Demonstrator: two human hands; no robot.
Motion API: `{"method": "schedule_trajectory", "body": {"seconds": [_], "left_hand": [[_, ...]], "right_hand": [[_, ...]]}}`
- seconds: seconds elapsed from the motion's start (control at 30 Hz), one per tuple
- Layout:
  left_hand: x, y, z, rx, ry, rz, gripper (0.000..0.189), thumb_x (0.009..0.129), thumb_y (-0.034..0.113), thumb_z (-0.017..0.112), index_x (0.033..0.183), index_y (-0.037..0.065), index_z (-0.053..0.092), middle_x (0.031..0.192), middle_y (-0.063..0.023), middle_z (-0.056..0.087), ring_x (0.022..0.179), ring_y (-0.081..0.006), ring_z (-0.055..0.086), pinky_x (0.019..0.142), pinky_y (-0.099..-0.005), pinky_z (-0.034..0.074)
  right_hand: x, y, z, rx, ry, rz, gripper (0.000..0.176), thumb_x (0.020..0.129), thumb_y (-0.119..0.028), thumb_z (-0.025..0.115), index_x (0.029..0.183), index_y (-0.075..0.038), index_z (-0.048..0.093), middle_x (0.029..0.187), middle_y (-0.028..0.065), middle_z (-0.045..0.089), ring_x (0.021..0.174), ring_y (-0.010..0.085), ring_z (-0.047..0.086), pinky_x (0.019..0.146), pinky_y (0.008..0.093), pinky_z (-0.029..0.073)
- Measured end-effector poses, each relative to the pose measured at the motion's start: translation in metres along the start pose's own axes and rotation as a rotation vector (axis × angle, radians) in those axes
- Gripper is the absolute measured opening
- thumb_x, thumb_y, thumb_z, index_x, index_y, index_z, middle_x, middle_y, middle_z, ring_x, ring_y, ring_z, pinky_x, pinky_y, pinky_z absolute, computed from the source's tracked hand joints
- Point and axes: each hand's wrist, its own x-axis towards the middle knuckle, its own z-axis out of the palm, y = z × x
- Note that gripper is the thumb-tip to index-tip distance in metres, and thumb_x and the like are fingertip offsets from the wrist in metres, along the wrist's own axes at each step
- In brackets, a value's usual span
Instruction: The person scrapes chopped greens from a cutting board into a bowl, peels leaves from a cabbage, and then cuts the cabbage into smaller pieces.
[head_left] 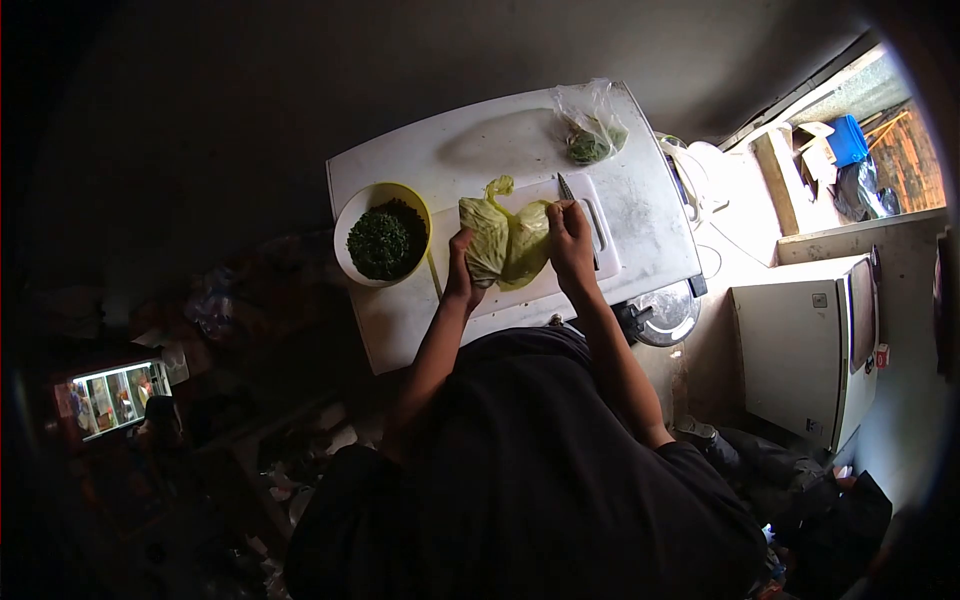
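A yellow-green plastic bag (505, 240), tied or twisted at its top, is held above a white cutting board (603, 262). My left hand (462, 272) is closed round the bag's left side. At its right side my right hand (569, 238) pinches the same bag with closed fingers. A knife (565, 186) lies on the board beside my right hand, its blade pointing away from me and part of it hidden by the hand. To the left stands a bowl (345, 240), white outside with a yellow rim, holding chopped dark greens (382, 240).
The white table (450, 140) also bears a clear bag of greens (590, 145) near its far right corner. A round appliance with a glass lid (664, 314) is beside the table's right edge. A white fridge (790, 345) stands further right, and a lit screen (118, 398) glows at left.
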Motion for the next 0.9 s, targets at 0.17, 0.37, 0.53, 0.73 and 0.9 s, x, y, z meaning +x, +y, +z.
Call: {"method": "schedule_trajectory", "body": {"seconds": [0.17, 0.37, 0.53, 0.73, 0.9], "left_hand": [[0.000, 0.008, -0.004, -0.090, 0.049, -0.134, 0.058, 0.088, 0.049, 0.057, 0.134, 0.014, 0.052, 0.126, -0.0062, 0.060, 0.113, -0.0229, 0.060, 0.096, -0.0415, 0.049], [-0.006, 0.020, 0.017, -0.031, 0.052, -0.167, 0.057, 0.090, 0.052, 0.055, 0.131, 0.012, 0.054, 0.120, -0.0046, 0.063, 0.105, -0.0196, 0.064, 0.090, -0.0363, 0.052], [0.003, 0.020, 0.007, 0.053, -0.007, -0.156, 0.056, 0.092, 0.050, 0.055, 0.132, 0.012, 0.053, 0.120, -0.0055, 0.064, 0.105, -0.0189, 0.064, 0.089, -0.0352, 0.053], [0.006, 0.012, -0.002, 0.220, 0.032, -0.180, 0.061, 0.093, 0.053, 0.053, 0.138, 0.012, 0.049, 0.125, -0.0066, 0.062, 0.109, -0.0207, 0.063, 0.090, -0.0382, 0.054], [-0.002, 0.027, -0.003, -0.023, -0.109, -0.288, 0.060, 0.096, 0.053, 0.045, 0.142, 0.016, 0.044, 0.133, -0.0078, 0.056, 0.117, -0.0261, 0.059, 0.090, -0.0498, 0.053]], "right_hand": [[0.011, -0.007, -0.017, 0.078, -0.093, 0.080, 0.024, 0.103, -0.030, 0.051, 0.097, -0.008, 0.056, 0.079, -0.0052, 0.049, 0.068, 0.0040, 0.044, 0.059, 0.0220, 0.039], [-0.004, -0.016, -0.017, 0.193, -0.291, 0.245, 0.041, 0.099, -0.037, 0.059, 0.115, 0.001, 0.060, 0.095, 0.0035, 0.062, 0.088, 0.0096, 0.055, 0.077, 0.0250, 0.044], [-0.006, -0.018, -0.015, -0.009, -0.422, 0.184, 0.039, 0.092, -0.030, 0.070, 0.113, 0.003, 0.062, 0.092, 0.0074, 0.069, 0.087, 0.0133, 0.064, 0.076, 0.0270, 0.050], [-0.008, -0.023, -0.012, 0.176, -0.383, 0.234, 0.033, 0.094, -0.028, 0.068, 0.111, 0.000, 0.062, 0.095, 0.0050, 0.068, 0.082, 0.0124, 0.065, 0.072, 0.0265, 0.052], [-0.003, -0.020, -0.020, 0.261, -0.333, 0.257, 0.038, 0.093, -0.032, 0.069, 0.111, 0.000, 0.062, 0.095, 0.0068, 0.068, 0.078, 0.0132, 0.065, 0.069, 0.0262, 0.052]]}}
